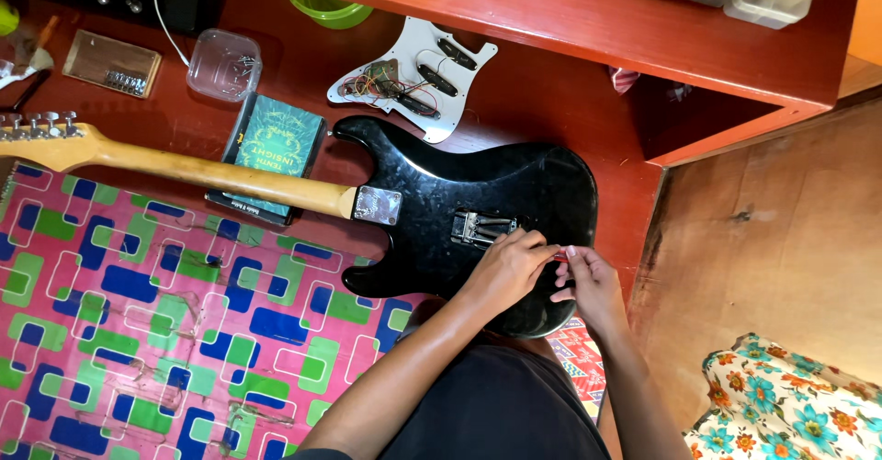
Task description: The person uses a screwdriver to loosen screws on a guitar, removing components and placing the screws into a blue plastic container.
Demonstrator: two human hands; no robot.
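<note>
We look down on a black electric guitar (478,212) lying face-down across a red-brown table (570,120), neck pointing left. Our left hand (508,270) rests curled over its open spring cavity (478,227). Our right hand (588,281), just beside, pinches a small red-tipped tool (559,256) between its fingertips.

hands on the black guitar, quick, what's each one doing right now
Left hand: fingers curled, resting on the black guitar body beside the spring cavity.
Right hand: pinched shut on a small red-handled tool.
</note>
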